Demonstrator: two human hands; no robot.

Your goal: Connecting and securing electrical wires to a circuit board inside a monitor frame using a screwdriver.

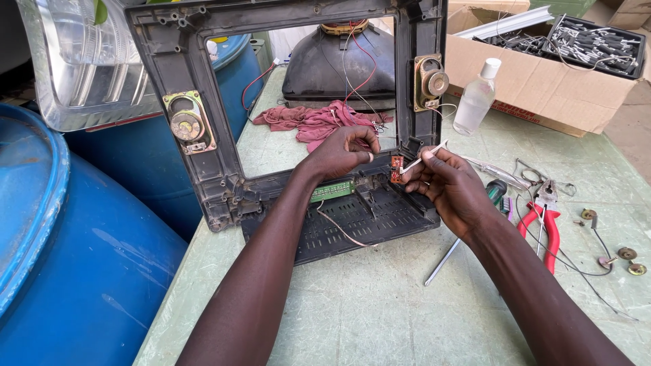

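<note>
Two hands meet at the lower bar of the black frame, which stands upright near the middle of the tabletop with its vented base lying toward us. Our right hand pinches a thin white strip between thumb and fingers, its tip at a small red board on the frame's lower right corner. Our left hand is curled, fingertips closed just beside that board; we cannot tell what it holds. A green board sits below it. Speakers are fixed to both uprights. Behind the frame lie a pink rag and a dark tube. Pliers lie toward the right edge. At the far right corner a cardboard box holds a black tray full of dark screws, a clear bottle just before it. Blue drums stand off the left edge.
</note>
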